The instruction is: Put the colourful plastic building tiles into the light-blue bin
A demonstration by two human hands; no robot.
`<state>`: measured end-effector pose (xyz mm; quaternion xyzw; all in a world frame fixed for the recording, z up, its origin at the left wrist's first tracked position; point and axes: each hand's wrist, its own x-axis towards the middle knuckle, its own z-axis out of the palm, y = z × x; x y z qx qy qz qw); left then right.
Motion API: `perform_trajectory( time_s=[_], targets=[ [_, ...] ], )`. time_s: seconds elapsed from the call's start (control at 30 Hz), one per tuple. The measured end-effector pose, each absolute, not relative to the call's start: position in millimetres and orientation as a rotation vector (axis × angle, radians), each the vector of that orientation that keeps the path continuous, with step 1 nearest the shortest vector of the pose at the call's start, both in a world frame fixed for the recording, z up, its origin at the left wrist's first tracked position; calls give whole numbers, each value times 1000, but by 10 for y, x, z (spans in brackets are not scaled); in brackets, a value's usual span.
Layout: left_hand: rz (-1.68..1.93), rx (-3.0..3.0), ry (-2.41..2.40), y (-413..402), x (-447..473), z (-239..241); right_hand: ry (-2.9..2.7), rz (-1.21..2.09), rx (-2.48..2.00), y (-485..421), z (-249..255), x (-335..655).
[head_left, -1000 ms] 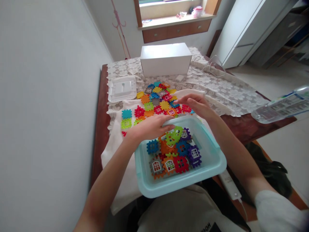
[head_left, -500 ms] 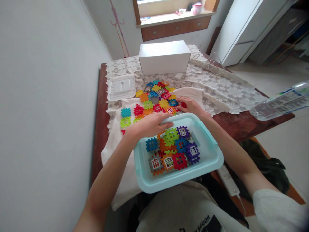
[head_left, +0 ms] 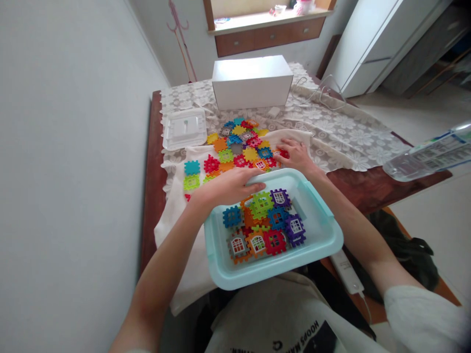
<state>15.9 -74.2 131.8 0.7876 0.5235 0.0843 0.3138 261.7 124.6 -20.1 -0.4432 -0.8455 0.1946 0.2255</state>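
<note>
The fingers of the left hand (head_left: 237,185) are closed over the far rim of a light blue plastic tub (head_left: 318,240), with the thumb inside the rim. The fingers of the right hand (head_left: 295,156) are a little bent and slightly apart, resting at the right end of a spread of colourful interlocking pieces (head_left: 250,155); they touch or cover a red piece (head_left: 284,153) there, though I cannot tell whether they grip it. The tub is at the near side, close to the person's shirt (head_left: 272,314), and tilts towards it. Inside lie notched square pieces: a blue one (head_left: 231,216) at left, light green (head_left: 261,205) at the far side, purple (head_left: 295,229) at right, and red (head_left: 274,241) near the front, some with white window inserts. Beyond the tub, the spread of pieces lies mostly on a plain white cloth (head_left: 189,274), thickest in the middle, with a teal square (head_left: 192,167) at its left edge. A clear shallow tray or lid (head_left: 185,130) sits far left, a white box (head_left: 252,93) stands at the far side on a patterned tablecloth (head_left: 353,144), and a clear bottle (head_left: 434,153) lies at far right.
</note>
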Motion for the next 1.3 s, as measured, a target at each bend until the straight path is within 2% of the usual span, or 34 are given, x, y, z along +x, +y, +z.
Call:
perform_trajectory(
  time_s=[0.27,0.47,0.67,1.3],
  targets=[
    [231,2079,1363,-741,151,1311,-2214,556,-1157,1245,-159,2598],
    [242,2068,1374,-739,143,1276,-2156,739,-998,1192,-113,2567],
    [238,2059,1386,-743,150,1288,-2248,507,-1163,1161,-124,2593],
    [229,2060,1384,-749,160,1288,-2223,760,-1055,1128,-79,2628]
  ],
)
